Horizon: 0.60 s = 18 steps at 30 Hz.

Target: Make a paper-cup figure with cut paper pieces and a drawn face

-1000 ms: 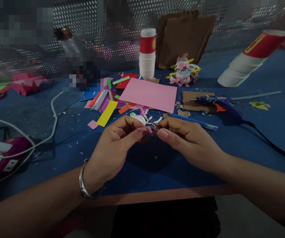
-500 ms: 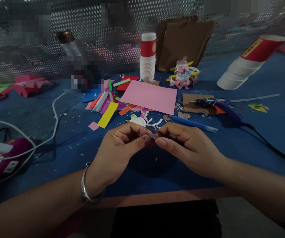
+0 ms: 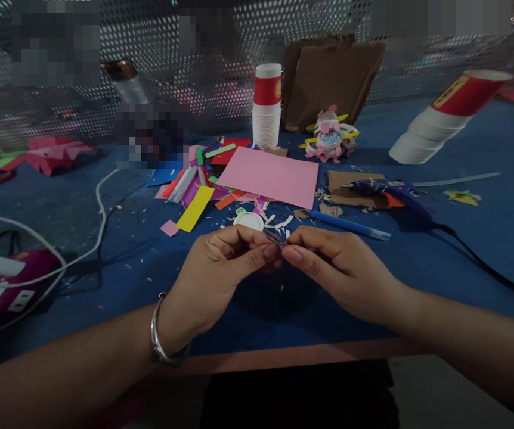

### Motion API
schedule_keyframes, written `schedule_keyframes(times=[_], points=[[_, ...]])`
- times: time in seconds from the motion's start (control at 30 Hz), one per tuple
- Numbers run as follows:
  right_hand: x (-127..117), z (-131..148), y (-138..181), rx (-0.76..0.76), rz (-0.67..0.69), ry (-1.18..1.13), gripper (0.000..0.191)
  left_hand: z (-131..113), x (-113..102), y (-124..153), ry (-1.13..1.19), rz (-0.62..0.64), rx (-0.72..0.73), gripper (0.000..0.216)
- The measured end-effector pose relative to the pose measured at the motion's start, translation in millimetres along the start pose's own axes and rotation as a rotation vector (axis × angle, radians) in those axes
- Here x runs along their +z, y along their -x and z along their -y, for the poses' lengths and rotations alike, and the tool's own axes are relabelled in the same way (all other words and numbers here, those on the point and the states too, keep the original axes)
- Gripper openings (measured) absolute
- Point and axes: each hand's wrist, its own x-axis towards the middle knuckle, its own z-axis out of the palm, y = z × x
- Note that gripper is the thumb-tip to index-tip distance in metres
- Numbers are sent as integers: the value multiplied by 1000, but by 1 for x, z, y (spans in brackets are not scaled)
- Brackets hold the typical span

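Just above the table's near part, my left hand [image 3: 228, 265] and my right hand [image 3: 337, 265] meet fingertip to fingertip. Between them is a small thin strip [image 3: 275, 239], dark and a little shiny, pinched by thumb and forefinger on both sides. Fingers cover most of it, so its kind is unclear. Right behind the fingertips lies a white round disc [image 3: 248, 221] with a raised rim. White paper scraps [image 3: 279, 222] are scattered beside it, and a blue pen [image 3: 350, 224] lies beyond my right hand.
Pink paper [image 3: 270, 177], a yellow strip [image 3: 195, 208] and coloured scraps cover the middle. Behind stand stacked paper cups [image 3: 266, 107], a decorated paper craft [image 3: 331, 136] and cardboard [image 3: 335, 86]. A glue gun [image 3: 404, 199] lies right, a leaning cup stack [image 3: 451, 116] behind it. White cable [image 3: 99, 202] runs left.
The strip has turned between my fingertips: a pinkish face showed before, and now a darker one does. Both hands stay in nearly the same place. The view has shifted slightly.
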Motion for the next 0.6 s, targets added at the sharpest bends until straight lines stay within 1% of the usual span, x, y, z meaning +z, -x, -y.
schedule_keyframes(times=[0.1,0.2,0.3,0.33,0.4,0.5,0.6], points=[[1,-2,-1,25,-12,-51,46,-1,1,-1,34,-8,-39,12],[2,-5,-3,98,-50,-168,50,0,0,-2,15,-23,-54,11],[2,-9,-6,185,-100,-309,49,1,-1,-2,-8,-35,-24,11],[2,-10,-7,209,-110,-351,49,1,-1,-1,-35,-37,9,11],[3,-10,-8,243,-92,-426,51,0,0,2,-150,-36,123,10],[4,-8,-8,264,-19,-534,52,-2,0,9,-425,-30,341,4],[4,-6,-8,281,50,-646,46,-4,0,12,-655,-28,516,8]])
